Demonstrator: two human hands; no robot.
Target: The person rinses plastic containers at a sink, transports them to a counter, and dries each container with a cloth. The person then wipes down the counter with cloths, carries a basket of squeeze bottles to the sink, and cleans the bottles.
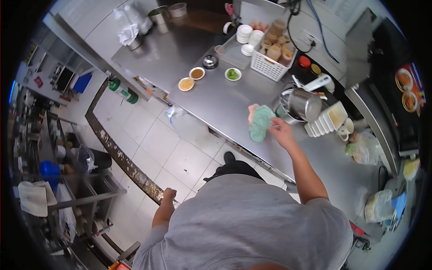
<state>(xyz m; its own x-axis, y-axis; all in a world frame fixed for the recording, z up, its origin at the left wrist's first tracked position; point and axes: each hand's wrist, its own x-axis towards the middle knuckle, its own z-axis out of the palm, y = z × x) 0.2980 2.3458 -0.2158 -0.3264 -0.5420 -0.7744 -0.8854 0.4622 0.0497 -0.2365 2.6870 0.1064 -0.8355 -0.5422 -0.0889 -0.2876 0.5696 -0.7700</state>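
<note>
My right hand is over the steel counter, its fingers pinching the right edge of a crumpled green cloth. A pink cloth shows from under the green one's far left side. Away from the counter, my left hand hangs above the tiled floor, fingers curled in and nothing visible in them. Just beyond the cloths, to the right, are a metal pot and a stack of white rectangular containers.
Small bowls of brown sauce, pale sauce and chopped greens stand farther along the counter. Behind them is a white basket of jars. A green cylinder stands on the floor; shelving lines the left.
</note>
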